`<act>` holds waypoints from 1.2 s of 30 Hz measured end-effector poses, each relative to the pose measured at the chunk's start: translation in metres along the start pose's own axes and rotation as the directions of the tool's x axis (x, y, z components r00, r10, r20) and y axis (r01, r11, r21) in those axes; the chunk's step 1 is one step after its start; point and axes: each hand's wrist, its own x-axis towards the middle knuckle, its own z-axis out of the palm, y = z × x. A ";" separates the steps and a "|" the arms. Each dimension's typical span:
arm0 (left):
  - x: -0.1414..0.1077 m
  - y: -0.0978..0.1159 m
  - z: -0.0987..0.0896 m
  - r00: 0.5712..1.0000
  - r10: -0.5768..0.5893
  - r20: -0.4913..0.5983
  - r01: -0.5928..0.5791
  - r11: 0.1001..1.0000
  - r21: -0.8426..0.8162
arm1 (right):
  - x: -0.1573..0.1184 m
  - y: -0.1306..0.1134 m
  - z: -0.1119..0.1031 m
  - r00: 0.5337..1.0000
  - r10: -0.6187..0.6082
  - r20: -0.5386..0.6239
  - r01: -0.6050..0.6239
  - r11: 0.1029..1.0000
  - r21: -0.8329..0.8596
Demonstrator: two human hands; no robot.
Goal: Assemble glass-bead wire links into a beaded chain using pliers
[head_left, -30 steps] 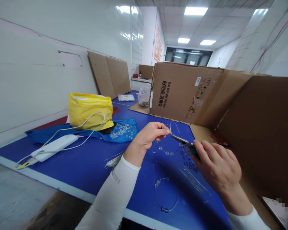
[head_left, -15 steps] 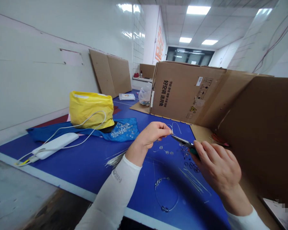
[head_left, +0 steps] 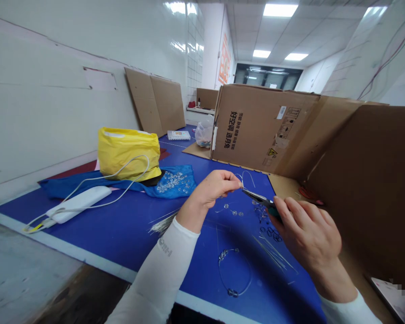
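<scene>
Left hand [head_left: 216,191] pinched on thin wire [head_left: 243,175]; right hand [head_left: 307,236] closed around long-nose pliers [head_left: 259,199], tips at 3 o'clock from left hand, axis toward 10 o'clock.

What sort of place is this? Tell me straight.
Likely a makeshift craft workroom: a blue work table strewn with glass beads and metal pins, walled off by cardboard boxes.

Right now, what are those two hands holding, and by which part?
The right hand grips green-handled pliers by the handles, and the left hand pinches a thin wire between its fingertips.
</scene>
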 end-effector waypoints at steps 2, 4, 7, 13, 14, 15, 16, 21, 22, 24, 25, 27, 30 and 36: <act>0.000 0.000 0.000 1.000 -0.005 0.000 0.005 1.000 0.002 | 0.000 0.000 0.000 1.000 0.000 0.001 0.000 1.000 -0.003; 0.000 0.000 0.000 1.000 -0.009 0.002 0.009 1.000 0.001 | 0.000 0.000 0.000 1.000 0.000 0.000 0.000 1.000 -0.008; 0.000 0.000 0.001 1.000 -0.006 0.002 0.006 1.000 0.002 | 0.001 -0.001 -0.001 1.000 -0.005 -0.001 0.005 1.000 -0.014; 0.001 0.000 0.001 1.000 -0.014 0.001 0.014 1.000 0.009 | 0.001 -0.001 -0.001 1.000 -0.010 0.002 0.010 1.000 -0.026; 0.001 0.000 0.001 1.000 -0.014 -0.001 0.014 1.000 0.009 | 0.001 -0.001 -0.001 1.000 -0.011 0.000 0.011 0.999 -0.030; 0.001 0.000 0.001 1.000 -0.013 -0.001 0.013 1.000 0.009 | 0.001 -0.001 -0.001 1.000 -0.012 0.000 0.012 0.999 -0.032; 0.001 0.000 0.001 1.000 -0.011 -0.003 0.011 1.000 0.011 | 0.001 -0.001 -0.001 1.000 -0.012 -0.001 0.012 0.999 -0.034; 0.001 -0.001 0.001 1.000 -0.015 0.001 0.015 1.000 0.011 | 0.002 -0.001 -0.002 1.000 -0.017 -0.007 0.017 1.000 -0.019; 0.001 -0.001 0.001 1.000 -0.014 0.001 0.014 1.000 0.010 | 0.002 -0.001 -0.002 1.000 -0.017 -0.007 0.017 1.000 -0.016; 0.001 -0.001 0.001 1.000 -0.012 0.000 0.012 1.000 0.008 | 0.002 -0.001 -0.003 1.000 -0.019 -0.006 0.019 1.000 -0.012; 0.001 -0.001 0.001 1.000 -0.012 -0.001 0.012 1.000 0.009 | 0.002 -0.001 -0.003 1.000 -0.020 -0.006 0.020 1.000 -0.012; 0.001 -0.001 0.001 1.000 -0.013 -0.007 0.013 1.000 0.014 | 0.003 -0.001 -0.002 1.000 -0.018 -0.006 0.018 1.000 -0.013; 0.002 -0.002 0.001 1.000 -0.007 -0.013 0.007 1.000 0.019 | 0.003 -0.002 -0.002 1.000 -0.004 -0.002 0.004 1.000 -0.011; 0.002 -0.002 0.002 1.000 -0.002 -0.005 0.002 1.000 0.005 | 0.003 -0.002 -0.004 1.000 -0.001 0.002 0.001 1.000 -0.031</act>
